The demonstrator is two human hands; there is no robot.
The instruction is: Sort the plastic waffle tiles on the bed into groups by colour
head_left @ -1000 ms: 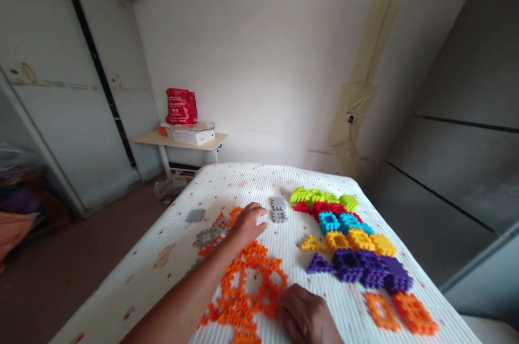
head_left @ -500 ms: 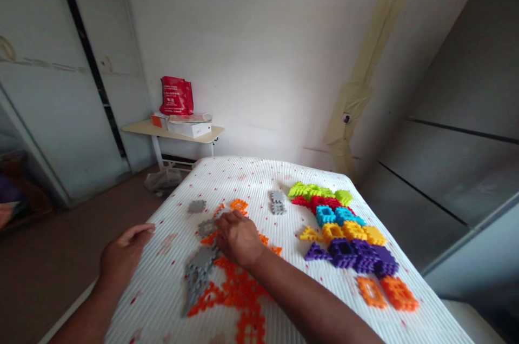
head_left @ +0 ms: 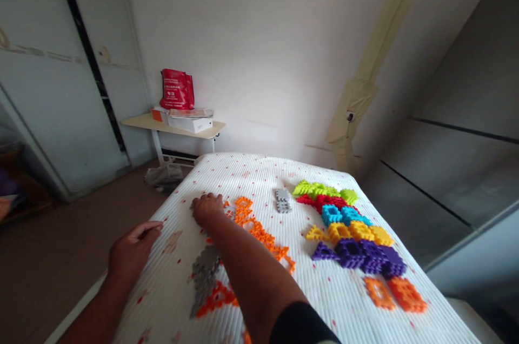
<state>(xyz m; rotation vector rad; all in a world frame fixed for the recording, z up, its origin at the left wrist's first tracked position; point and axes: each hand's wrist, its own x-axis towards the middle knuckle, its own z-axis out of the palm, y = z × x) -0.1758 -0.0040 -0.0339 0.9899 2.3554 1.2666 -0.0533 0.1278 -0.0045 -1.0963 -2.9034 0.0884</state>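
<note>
My right hand [head_left: 207, 210] reaches to the far left of the loose pile, fingers curled down over a grey interlocking tile that they almost fully hide. Beneath my forearm lie orange interlocking pieces [head_left: 263, 235], partly covered by the arm. A cluster of grey interlocking pieces [head_left: 206, 268] sits nearer to me, left of the forearm. My left hand [head_left: 135, 249] hovers at the left edge of the bed, thumb and fingers closed together, with nothing visible in them. Two light grey tiles [head_left: 283, 200] lie apart, right of my right hand.
Sorted rows stand on the right of the patterned white sheet [head_left: 251, 171]: green [head_left: 320, 190], red [head_left: 326, 202], blue [head_left: 344, 215], yellow [head_left: 351, 231], purple [head_left: 363, 255] and orange [head_left: 407, 294] pieces. Beyond the bed, a small table [head_left: 141, 123] holds boxes and a red bag [head_left: 176, 90].
My right hand has moved left and away from me, from the light grey piece among the orange ones to the separate grey tile. My left hand has barely moved.
</note>
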